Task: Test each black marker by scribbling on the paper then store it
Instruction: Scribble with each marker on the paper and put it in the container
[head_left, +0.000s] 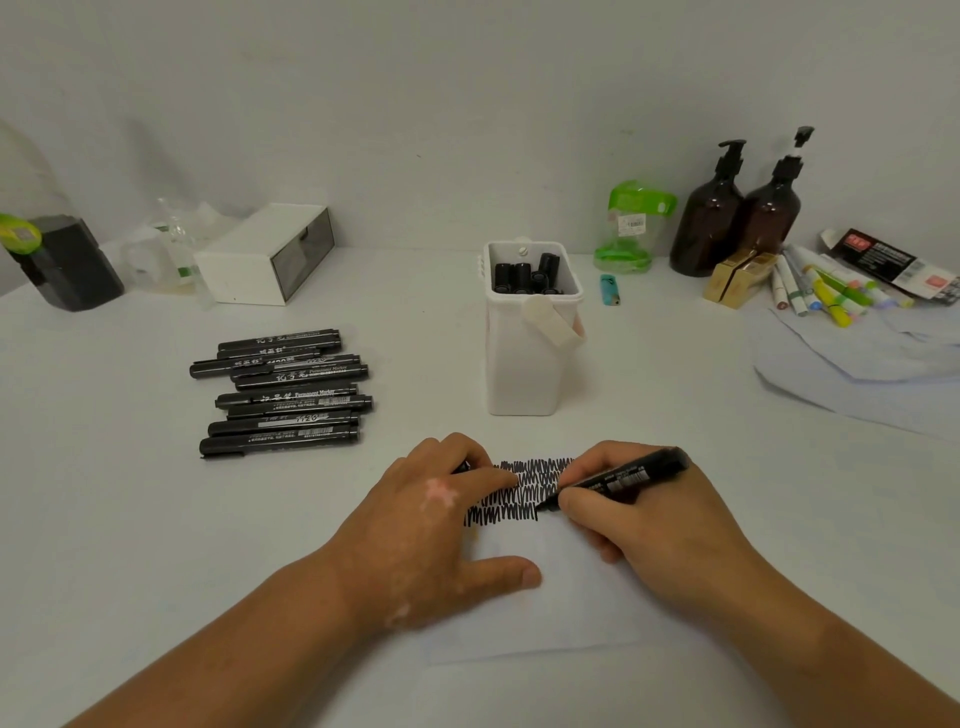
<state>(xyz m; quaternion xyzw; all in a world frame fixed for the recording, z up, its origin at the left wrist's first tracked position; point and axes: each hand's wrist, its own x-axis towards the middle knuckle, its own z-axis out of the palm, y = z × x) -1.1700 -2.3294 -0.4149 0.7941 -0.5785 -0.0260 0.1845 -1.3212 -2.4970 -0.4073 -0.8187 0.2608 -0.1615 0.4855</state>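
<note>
A tub (524, 358) holding markers (524, 275) stands mid-bench (130, 519). Left of the tub lies a marker pile (285, 392); before it, paper (550, 587); behind-right, two bottles (737, 218).

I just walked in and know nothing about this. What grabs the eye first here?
First, the two hands at the near edge: the right hand presses a black marker onto a paper already dense with black scribbles, while the left hand pins the sheet flat. Left of them lies a pile of black markers. Behind the paper stands a white container with more marker ends poking up.
</note>
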